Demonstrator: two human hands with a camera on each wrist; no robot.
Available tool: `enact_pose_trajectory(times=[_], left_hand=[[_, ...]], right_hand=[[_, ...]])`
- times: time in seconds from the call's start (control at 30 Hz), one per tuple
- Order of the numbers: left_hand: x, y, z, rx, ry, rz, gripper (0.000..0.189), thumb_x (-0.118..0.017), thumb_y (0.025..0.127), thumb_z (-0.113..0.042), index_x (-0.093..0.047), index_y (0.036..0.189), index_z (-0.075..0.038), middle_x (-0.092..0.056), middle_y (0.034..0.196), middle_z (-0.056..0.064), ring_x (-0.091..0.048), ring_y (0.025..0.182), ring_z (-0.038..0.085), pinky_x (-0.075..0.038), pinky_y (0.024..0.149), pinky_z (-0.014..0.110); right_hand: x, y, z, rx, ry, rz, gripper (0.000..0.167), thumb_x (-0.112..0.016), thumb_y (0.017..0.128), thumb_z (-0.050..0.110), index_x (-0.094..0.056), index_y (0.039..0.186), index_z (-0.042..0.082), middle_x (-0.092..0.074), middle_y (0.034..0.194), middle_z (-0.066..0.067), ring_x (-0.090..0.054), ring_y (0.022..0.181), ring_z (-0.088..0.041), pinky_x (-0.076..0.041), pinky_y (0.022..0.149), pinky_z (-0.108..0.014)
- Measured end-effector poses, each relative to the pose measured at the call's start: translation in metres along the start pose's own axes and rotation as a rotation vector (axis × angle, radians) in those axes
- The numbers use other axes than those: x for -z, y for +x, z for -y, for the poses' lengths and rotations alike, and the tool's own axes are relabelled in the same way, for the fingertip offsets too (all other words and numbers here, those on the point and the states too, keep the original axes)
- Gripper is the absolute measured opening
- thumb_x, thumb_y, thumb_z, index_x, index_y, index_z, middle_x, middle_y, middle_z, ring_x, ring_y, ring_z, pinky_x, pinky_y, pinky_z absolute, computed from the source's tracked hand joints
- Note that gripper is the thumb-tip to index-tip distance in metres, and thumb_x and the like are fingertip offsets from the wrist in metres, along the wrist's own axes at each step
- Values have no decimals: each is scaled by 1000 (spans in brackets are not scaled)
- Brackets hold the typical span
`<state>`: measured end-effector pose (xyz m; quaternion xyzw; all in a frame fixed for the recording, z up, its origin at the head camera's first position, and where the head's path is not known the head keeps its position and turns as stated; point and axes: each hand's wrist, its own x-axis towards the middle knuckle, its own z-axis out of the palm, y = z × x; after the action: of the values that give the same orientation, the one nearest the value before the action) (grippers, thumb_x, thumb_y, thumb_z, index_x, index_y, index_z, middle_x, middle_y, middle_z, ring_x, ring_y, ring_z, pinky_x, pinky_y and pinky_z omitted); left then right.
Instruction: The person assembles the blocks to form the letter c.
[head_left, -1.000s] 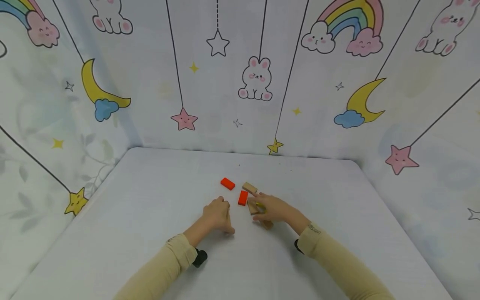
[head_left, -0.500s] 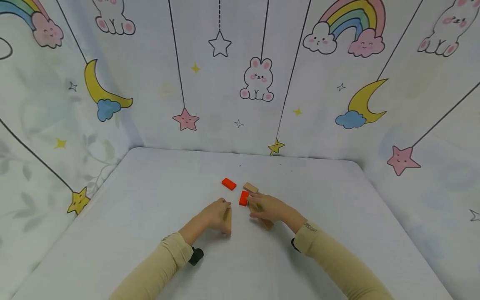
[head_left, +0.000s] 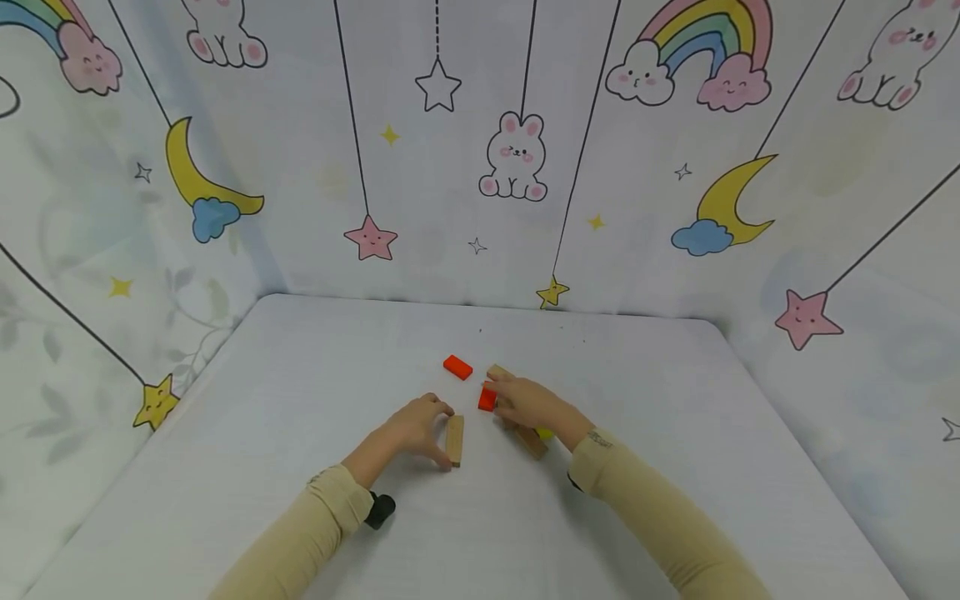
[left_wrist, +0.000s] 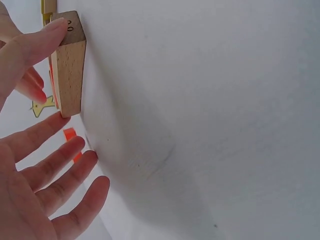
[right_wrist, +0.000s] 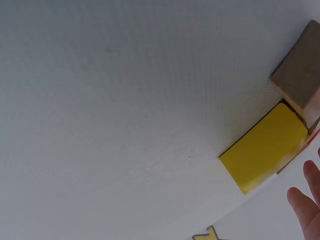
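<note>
My left hand [head_left: 408,429] is beside a long wooden block [head_left: 455,440]. In the left wrist view its thumb overlaps the block's marked end and the index fingertip is right at the opposite end; the other fingers are spread. My right hand [head_left: 536,406] reaches over a cluster of blocks, with fingertips at a red block [head_left: 486,398]. Under the right wrist lie another wooden block [head_left: 532,444] and a yellow block [right_wrist: 265,147]. The right hand's thumb is mostly hidden, and I cannot tell what it grips.
A second red block [head_left: 457,367] lies flat beyond the hands. Another wooden block [head_left: 498,372] sits just past the right fingertips, partly covered. The white table [head_left: 322,367] meets a patterned fabric wall [head_left: 427,183] at the back.
My left hand has drawn back leftward, leaving more of its wooden block showing. My right hand has moved left toward the near red block, and the yellow block now shows by the wrist.
</note>
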<state>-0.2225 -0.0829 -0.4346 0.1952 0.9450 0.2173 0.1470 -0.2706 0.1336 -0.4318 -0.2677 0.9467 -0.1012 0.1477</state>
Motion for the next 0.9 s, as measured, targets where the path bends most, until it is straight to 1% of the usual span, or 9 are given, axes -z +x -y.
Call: enact_pose_trajectory(times=[0.17,0.33,0.5,0.7,0.77,0.9], left_hand=[[3,2,3,0,-15,-2,73,-87,57,-32,-58,120,-10,-49,121,11,-48,110,28,-42,92,44],[4,4,6,-8,-30,-5,74,-88,55,-32,-58,120,-11,-49,122,11,-47,112,30,-41,92,44],[3,5,7,-5,-31,5,75,-88,55,-33,-58,120,-10,-50,123,11,-46,114,29,-40,94,43],[3,4,6,20,-28,4,87,-87,56,-33,-49,130,-7,-45,131,14,-41,121,32,-36,98,46],[3,3,5,27,-29,4,86,-87,57,-33,-49,129,-6,-45,132,15,-40,122,33,-35,98,46],[5,1,4,26,-42,9,76,-87,58,-30,-55,121,-5,-47,130,14,-41,122,31,-35,99,44]], right_hand=[[-2,8,2,-27,-41,5,54,-62,88,26,-44,137,16,-32,146,-5,-34,130,-23,-32,102,-38],[-3,11,2,-29,-41,-8,48,-63,87,22,-50,132,15,-37,143,-6,-35,129,-25,-32,102,-39],[-5,13,0,-29,-35,-26,45,-63,87,21,-53,130,14,-39,141,-6,-36,128,-25,-31,103,-39],[-5,14,1,-46,-49,-34,44,-64,86,24,-54,129,17,-39,141,-5,-40,126,-25,-33,102,-39],[-4,14,3,-48,-58,-38,45,-64,86,25,-55,128,16,-40,141,-5,-41,125,-25,-33,101,-39],[-2,14,7,-63,-81,-41,45,-66,85,26,-56,127,16,-43,138,-6,-43,123,-23,-34,101,-37]])
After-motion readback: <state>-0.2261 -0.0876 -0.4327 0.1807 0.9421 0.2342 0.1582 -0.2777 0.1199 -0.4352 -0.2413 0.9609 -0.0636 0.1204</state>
